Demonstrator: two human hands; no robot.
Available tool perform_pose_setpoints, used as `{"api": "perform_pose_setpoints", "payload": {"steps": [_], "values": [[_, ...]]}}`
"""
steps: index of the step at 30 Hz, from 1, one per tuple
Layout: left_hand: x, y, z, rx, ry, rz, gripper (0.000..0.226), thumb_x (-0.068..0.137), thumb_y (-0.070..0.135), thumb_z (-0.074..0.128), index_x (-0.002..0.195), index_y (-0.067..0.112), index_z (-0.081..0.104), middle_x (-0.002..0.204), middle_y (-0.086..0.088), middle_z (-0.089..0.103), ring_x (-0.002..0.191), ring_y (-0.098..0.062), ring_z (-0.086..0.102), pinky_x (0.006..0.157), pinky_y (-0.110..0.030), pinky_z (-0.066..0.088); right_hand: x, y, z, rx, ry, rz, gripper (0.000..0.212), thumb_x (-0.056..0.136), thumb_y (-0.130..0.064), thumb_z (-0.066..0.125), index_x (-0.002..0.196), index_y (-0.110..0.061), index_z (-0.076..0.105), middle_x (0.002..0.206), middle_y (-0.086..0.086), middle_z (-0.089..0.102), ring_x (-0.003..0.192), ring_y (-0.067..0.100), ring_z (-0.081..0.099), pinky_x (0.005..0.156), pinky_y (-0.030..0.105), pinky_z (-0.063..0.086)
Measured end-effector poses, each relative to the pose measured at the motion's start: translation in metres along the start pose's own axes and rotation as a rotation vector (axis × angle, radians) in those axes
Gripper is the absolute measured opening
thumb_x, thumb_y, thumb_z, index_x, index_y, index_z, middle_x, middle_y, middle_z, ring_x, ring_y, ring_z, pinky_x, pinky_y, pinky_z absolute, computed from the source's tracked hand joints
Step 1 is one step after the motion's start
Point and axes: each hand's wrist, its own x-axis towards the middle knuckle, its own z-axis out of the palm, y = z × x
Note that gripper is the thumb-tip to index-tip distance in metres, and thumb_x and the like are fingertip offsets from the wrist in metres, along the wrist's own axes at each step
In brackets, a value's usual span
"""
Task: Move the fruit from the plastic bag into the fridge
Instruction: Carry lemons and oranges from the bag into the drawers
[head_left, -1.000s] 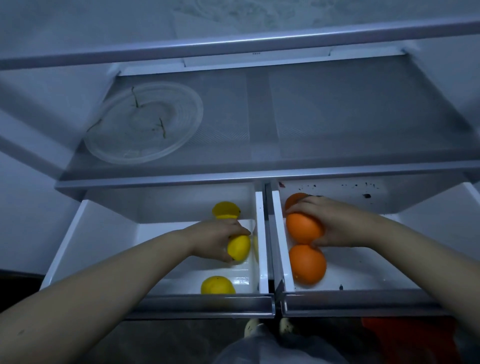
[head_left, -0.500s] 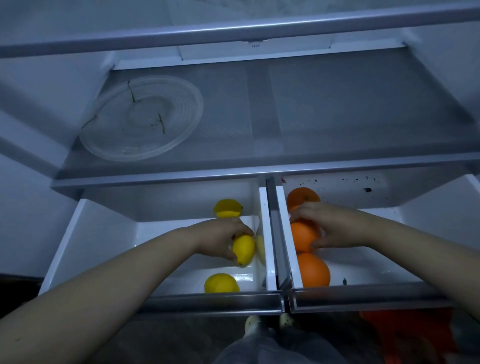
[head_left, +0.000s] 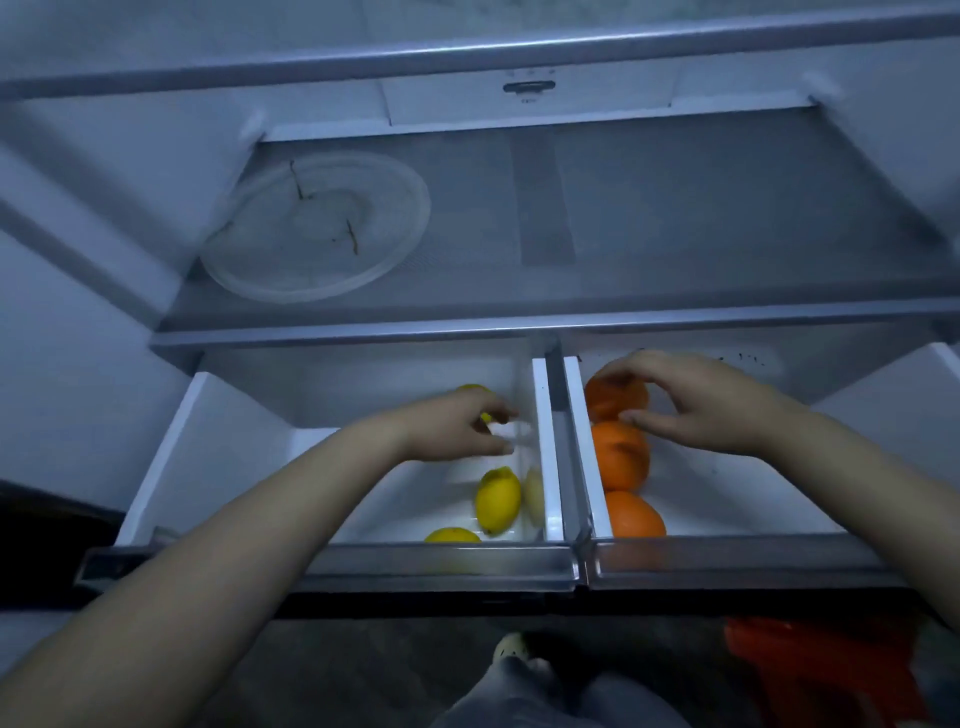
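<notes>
Two fridge drawers stand pulled out. The left drawer (head_left: 332, 564) holds three lemons: one lying free near the divider (head_left: 497, 499), one at the front (head_left: 452, 535), and one at the back (head_left: 472, 388) mostly hidden by my left hand (head_left: 462, 426). That hand hovers above the drawer with loosely curled fingers and holds nothing. In the right drawer (head_left: 727, 561), three oranges sit in a row along the left wall: back (head_left: 615, 397), middle (head_left: 621, 454), front (head_left: 634, 514). My right hand (head_left: 696, 402) arches over the back orange, fingers spread, gripping nothing.
A clear round plate (head_left: 317, 228) lies on the glass shelf above the drawers. On the dark floor at the lower right is the red plastic bag (head_left: 810, 670). My shoe (head_left: 511, 647) and trouser leg show below the drawer fronts.
My left hand has let go of the lemon and lifted away; the lemon now lies by the divider. My right hand has released the middle orange and moved up over the back one.
</notes>
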Motion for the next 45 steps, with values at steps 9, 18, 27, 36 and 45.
{"api": "perform_pose_setpoints", "payload": {"steps": [9, 18, 27, 36, 45], "values": [[-0.087, 0.073, -0.003, -0.002, 0.458, -0.036, 0.045, 0.091, 0.041, 0.056, 0.133, 0.027, 0.049, 0.13, 0.01, 0.052, 0.114, -0.004, 0.051, 0.088, -0.021, 0.041, -0.017, -0.041, -0.022, -0.088, 0.22, -0.299, 0.034, 0.09, -0.032, 0.054, 0.123, -0.024, 0.051, 0.114, -0.007, 0.06, 0.101, 0.005, 0.054, 0.081, 0.023, 0.047], [-0.191, 0.125, 0.05, 0.324, 0.949, -0.162, 0.053, 0.087, 0.046, 0.043, 0.136, 0.025, 0.045, 0.139, 0.008, 0.045, 0.129, -0.008, 0.036, 0.106, -0.027, 0.029, -0.05, -0.119, -0.019, 0.108, 0.368, -0.445, 0.036, 0.091, -0.039, 0.044, 0.121, -0.022, 0.053, 0.11, -0.01, 0.058, 0.097, 0.003, 0.053, 0.08, 0.025, 0.044], [-0.327, 0.166, 0.113, 0.5, 1.029, -0.548, 0.059, 0.089, 0.05, 0.035, 0.14, 0.023, 0.041, 0.144, 0.006, 0.042, 0.132, -0.011, 0.035, 0.106, -0.028, 0.027, -0.096, -0.231, -0.013, 0.06, 0.367, -0.745, 0.041, 0.092, -0.038, 0.048, 0.124, -0.013, 0.054, 0.129, 0.005, 0.052, 0.122, 0.021, 0.045, 0.103, 0.024, 0.029], [-0.493, 0.185, 0.197, 0.36, 1.209, -0.963, 0.057, 0.085, 0.053, 0.035, 0.133, 0.025, 0.048, 0.136, 0.006, 0.051, 0.124, -0.013, 0.048, 0.103, -0.033, 0.04, -0.14, -0.402, 0.015, 0.098, 0.26, -1.029, 0.047, 0.089, -0.036, 0.05, 0.133, -0.018, 0.048, 0.13, 0.001, 0.053, 0.117, 0.024, 0.052, 0.092, 0.033, 0.044], [-0.67, 0.188, 0.317, 0.303, 1.256, -1.361, 0.059, 0.088, 0.053, 0.032, 0.135, 0.022, 0.047, 0.138, 0.003, 0.05, 0.127, -0.017, 0.047, 0.102, -0.033, 0.038, -0.224, -0.603, 0.094, 0.121, 0.019, -1.36, 0.053, 0.091, -0.037, 0.051, 0.14, -0.028, 0.036, 0.141, -0.006, 0.043, 0.126, 0.013, 0.043, 0.097, 0.026, 0.039]]}}
